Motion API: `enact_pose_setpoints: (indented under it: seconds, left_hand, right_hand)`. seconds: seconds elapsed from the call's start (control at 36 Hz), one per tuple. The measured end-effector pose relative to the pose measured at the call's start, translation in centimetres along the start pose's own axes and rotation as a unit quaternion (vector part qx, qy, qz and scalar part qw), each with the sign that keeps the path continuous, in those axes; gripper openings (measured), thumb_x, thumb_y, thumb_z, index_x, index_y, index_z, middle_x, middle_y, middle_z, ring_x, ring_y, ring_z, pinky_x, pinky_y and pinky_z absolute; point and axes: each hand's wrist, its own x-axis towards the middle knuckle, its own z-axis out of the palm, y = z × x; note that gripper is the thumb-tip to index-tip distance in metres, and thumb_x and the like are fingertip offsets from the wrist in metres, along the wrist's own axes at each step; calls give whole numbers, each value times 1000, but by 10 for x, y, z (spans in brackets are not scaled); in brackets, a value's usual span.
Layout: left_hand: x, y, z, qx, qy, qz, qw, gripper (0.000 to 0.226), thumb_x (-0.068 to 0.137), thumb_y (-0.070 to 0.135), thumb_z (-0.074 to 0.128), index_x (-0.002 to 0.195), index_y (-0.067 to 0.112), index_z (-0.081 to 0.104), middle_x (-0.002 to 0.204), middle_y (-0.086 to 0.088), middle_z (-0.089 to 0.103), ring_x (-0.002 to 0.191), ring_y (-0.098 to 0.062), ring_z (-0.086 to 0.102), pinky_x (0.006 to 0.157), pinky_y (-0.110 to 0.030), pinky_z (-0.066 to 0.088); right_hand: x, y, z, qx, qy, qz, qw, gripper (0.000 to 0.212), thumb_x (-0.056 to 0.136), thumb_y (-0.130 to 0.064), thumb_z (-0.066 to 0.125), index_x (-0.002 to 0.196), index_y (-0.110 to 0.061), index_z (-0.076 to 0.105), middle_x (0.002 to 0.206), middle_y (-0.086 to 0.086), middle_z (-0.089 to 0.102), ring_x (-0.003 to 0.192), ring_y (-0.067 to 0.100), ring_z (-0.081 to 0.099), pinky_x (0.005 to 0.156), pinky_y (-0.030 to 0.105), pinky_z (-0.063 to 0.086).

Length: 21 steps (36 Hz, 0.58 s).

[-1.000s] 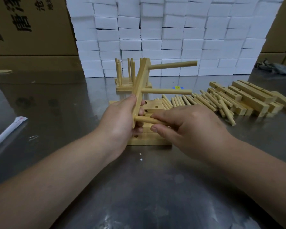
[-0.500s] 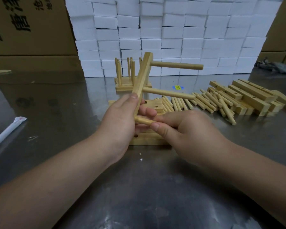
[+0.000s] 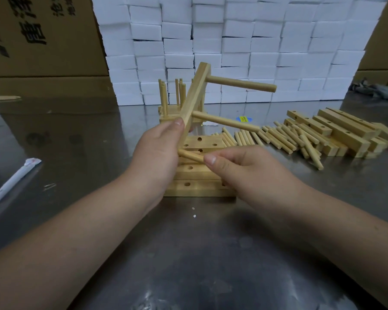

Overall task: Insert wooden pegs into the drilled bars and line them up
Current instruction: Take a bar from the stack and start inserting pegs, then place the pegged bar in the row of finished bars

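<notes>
Two pegs point(image 3: 240, 85) jut from the bar point(image 3: 194, 97) gripped by the left hand point(image 3: 159, 151), the right hand point(image 3: 244, 168) beside it pinching a third peg point(image 3: 190, 155).

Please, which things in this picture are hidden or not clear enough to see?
All in the head view:
1. Lower end of the held bar: covered by the left hand, so how deep the third peg sits is unclear.
2. Far end of that peg: hidden by the right hand.
3. Yellow sticker: print too small to read.
4. Cardboard box lettering: cut off by the top and left edges.
</notes>
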Motion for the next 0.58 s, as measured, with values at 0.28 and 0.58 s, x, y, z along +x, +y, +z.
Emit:
enact_pose_setpoints:
  seconds: [0.28,0.58]
  left_hand:
    - [21,4,-19,-163,-25,-146,975,22,94,24,47,82,19,65,58,-1,49,40,-8,40,38,-16,30]
    - [16,12,-31,-196,-280,-318,885,27,71,21,51,93,7,58,89,-19,69,30,-8,38,30,-10,28]
  right_hand:
    - [12,2,-21,113,107,51,987,28,90,-19,39,91,-23,66,58,-3,62,46,13,53,52,24,46]
    - [11,15,-44,1,126,41,991,79,71,-41,71,139,-38,32,115,-16,57,95,5,62,82,31,51]
